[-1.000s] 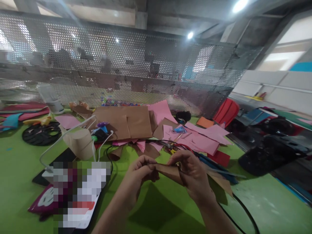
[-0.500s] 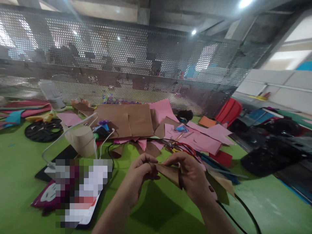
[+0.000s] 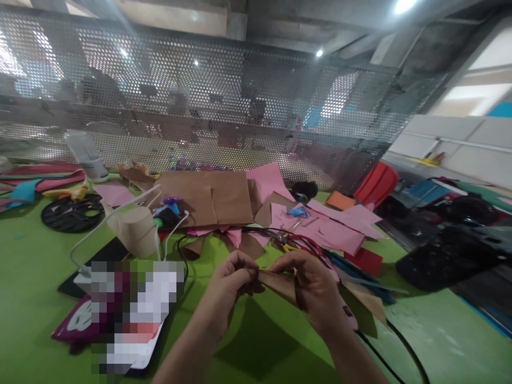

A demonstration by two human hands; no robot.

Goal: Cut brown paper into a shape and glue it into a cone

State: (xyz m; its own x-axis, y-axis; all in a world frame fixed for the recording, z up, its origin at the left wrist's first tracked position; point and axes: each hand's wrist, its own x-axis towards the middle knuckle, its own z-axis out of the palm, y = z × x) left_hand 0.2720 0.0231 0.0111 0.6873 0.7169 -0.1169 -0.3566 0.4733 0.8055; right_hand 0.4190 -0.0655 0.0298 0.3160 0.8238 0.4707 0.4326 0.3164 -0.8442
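Observation:
Between my hands is a brown paper cone, its narrow tip pointing left and its wide end toward the right. My left hand pinches the tip, thumb and fingers pressed together. Around the wide end, my right hand is closed, with the thumb and index finger along the upper edge; part of the paper is hidden behind the fingers. Just beyond my hands, a second small brown paper cone lies on the green table. Pliers or scissors with red and yellow handles lie behind my right hand.
Brown cardboard and pink paper sheets cover the back of the table. At left are a masking tape roll, a blurred phone and a black spool. A black cable runs at right, near a pink-cased device.
Both hands keep hold of the paper cone in nearly the same place. The fingers have shifted only slightly, and the whole view has moved a little.

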